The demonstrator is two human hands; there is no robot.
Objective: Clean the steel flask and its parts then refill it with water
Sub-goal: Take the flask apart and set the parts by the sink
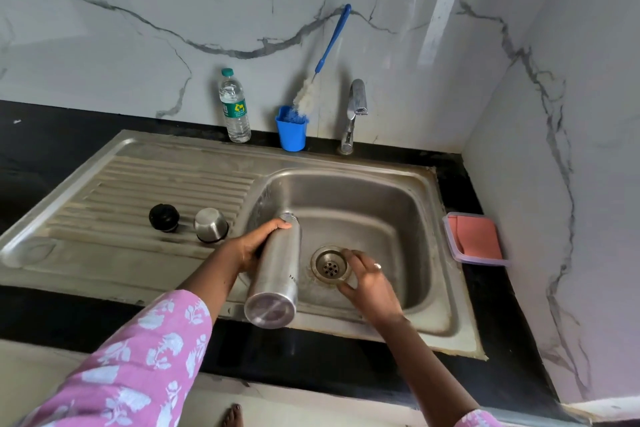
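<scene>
Holding the steel flask point(277, 267) tilted over the sink point(429, 253) basin, mouth pointing away and down, the left hand point(254, 246) has its fingers wrapped round the upper body. Right hand point(367, 279) hovers beside the drain, fingers spread, holding nothing. Black stopper point(163, 217) and steel cap point(210, 224) are already off, sitting on the drainboard. Bottle brush point(320, 69) stands unused in the blue cup point(291, 132); tap point(355, 111) looks off. Judging: early stage, scrubbing, rinsing and refilling all left.
</scene>
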